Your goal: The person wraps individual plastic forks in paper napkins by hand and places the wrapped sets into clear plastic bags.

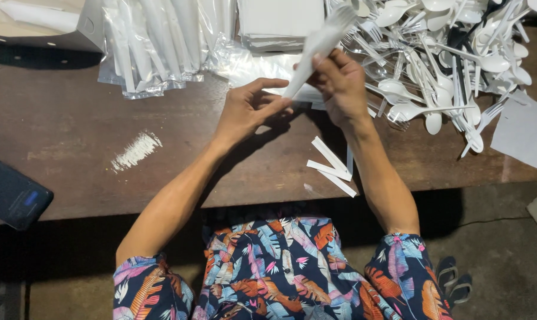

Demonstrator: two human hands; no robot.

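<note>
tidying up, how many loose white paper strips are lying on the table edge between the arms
3 white paper strips near the front edge of the wooden table, just inside the right forearm, overlapping one another. More may be hidden under the arm.
</note>
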